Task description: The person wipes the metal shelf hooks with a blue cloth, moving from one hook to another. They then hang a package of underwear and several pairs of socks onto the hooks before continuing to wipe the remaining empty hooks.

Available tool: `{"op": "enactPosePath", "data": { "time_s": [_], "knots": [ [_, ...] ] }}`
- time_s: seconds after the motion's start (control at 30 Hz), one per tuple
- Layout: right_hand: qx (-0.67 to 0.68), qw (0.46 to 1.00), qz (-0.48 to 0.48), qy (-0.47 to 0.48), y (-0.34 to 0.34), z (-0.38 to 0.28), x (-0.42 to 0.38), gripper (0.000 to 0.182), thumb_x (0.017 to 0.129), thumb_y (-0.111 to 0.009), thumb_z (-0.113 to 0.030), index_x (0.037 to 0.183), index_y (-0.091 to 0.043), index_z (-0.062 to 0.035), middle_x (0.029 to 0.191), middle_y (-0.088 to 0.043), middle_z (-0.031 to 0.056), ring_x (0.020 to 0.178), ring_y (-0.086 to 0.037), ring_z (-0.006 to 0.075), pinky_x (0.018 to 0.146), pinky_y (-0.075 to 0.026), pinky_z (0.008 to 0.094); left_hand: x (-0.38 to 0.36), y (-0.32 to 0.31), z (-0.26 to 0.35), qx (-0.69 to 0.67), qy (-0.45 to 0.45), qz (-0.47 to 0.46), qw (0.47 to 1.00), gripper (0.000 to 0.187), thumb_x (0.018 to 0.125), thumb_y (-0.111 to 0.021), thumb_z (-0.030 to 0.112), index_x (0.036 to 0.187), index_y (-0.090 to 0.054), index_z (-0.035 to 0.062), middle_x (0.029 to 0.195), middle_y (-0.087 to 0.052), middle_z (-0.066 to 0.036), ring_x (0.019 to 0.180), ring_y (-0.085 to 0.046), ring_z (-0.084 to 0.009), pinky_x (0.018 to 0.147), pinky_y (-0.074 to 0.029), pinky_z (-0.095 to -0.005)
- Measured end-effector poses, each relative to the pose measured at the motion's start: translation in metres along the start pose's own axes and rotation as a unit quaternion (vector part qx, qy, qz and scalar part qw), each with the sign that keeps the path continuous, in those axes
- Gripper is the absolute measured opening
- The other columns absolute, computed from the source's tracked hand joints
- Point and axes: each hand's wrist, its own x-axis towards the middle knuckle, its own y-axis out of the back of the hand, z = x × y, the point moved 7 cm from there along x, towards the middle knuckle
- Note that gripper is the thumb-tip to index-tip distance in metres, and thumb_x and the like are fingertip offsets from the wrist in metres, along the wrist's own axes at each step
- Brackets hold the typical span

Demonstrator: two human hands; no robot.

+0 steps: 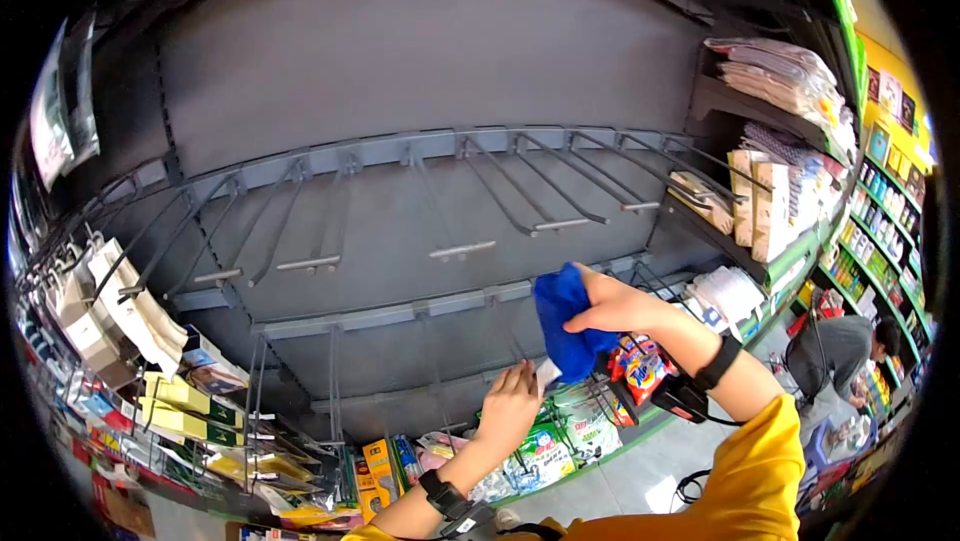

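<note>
My right hand [618, 303] is closed around a bunched blue cloth [562, 326], held up in front of the lower rack. Under the cloth's lower edge a small white piece [547, 375] sticks out. My left hand [511, 403] is just below and to the left, with its fingers curled beside that white piece; whether they grip it or a hook behind is hidden. Bare metal hooks [462, 249] project from the rail above both hands. Behind my right forearm hangs a red and orange detergent packet [638, 366].
White and green bags [540, 456] stand along the bottom shelf. Boxed goods [185, 406] hang on hooks at the left. Folded packs [780, 81] fill the right side shelves. A crouching person [835, 351] is in the aisle at right. A black cable [690, 484] lies on the floor.
</note>
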Motion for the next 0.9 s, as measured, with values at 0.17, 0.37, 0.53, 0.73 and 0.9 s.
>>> {"op": "enactPosePath", "data": {
  "time_s": [0.17, 0.37, 0.53, 0.73, 0.9],
  "knots": [
    [-0.141, 0.961, 0.028, 0.236, -0.047, -0.008, 0.073, 0.043, 0.064, -0.054, 0.007, 0.106, -0.053, -0.0036, 0.1, -0.055, 0.0197, 0.097, -0.052, 0.0403, 0.082, -0.043, 0.0454, -0.001, 0.008, 0.001, -0.02, -0.04, 0.046, 0.998, 0.027, 0.072, -0.06, 0.009, 0.095, -0.062, -0.0044, 0.104, -0.062, -0.017, 0.1, -0.06, -0.0254, 0.086, -0.048, -0.0332],
    [-0.213, 0.896, -0.013, 0.39, -0.126, -0.009, 0.162, 0.04, 0.068, -0.056, 0.001, 0.106, -0.061, -0.0111, 0.094, -0.054, 0.0089, 0.095, -0.051, 0.0293, 0.075, -0.047, 0.0382, 0.001, 0.008, -0.002, -0.039, -0.026, 0.031, 0.998, 0.029, 0.072, -0.059, 0.009, 0.098, -0.061, -0.0043, 0.105, -0.062, -0.016, 0.101, -0.06, -0.0243, 0.087, -0.048, -0.0326],
    [-0.227, 0.895, -0.082, 0.376, -0.158, 0.024, 0.167, 0.046, 0.068, -0.057, -0.002, 0.113, -0.061, -0.0117, 0.097, -0.055, 0.0146, 0.096, -0.052, 0.0296, 0.079, -0.048, 0.0374, 0.0, 0.007, -0.003, -0.061, -0.01, 0.026, 0.998, 0.03, 0.071, -0.059, 0.008, 0.098, -0.061, -0.0041, 0.106, -0.062, -0.016, 0.101, -0.06, -0.0242, 0.086, -0.048, -0.0328],
    [-0.159, 0.937, -0.254, 0.181, -0.135, 0.073, 0.175, 0.039, 0.072, -0.056, -0.015, 0.109, -0.061, -0.0041, 0.115, -0.055, 0.0179, 0.104, -0.054, 0.0347, 0.088, -0.044, 0.0389, 0.0, 0.007, -0.003, -0.055, -0.017, 0.019, 0.998, 0.033, 0.07, -0.059, 0.008, 0.1, -0.06, -0.0044, 0.108, -0.061, -0.017, 0.103, -0.059, -0.0247, 0.087, -0.048, -0.0326],
    [-0.081, 0.977, -0.089, 0.178, -0.071, 0.057, 0.173, 0.026, 0.073, -0.058, -0.021, 0.088, -0.061, 0.0002, 0.084, -0.063, 0.0215, 0.077, -0.06, 0.0384, 0.065, -0.047, 0.0423, -0.001, 0.006, -0.005, -0.067, -0.013, 0.017, 0.998, 0.034, 0.07, -0.059, 0.009, 0.1, -0.06, -0.0048, 0.11, -0.06, -0.017, 0.105, -0.058, -0.0256, 0.088, -0.047, -0.0332]
  ]
}}
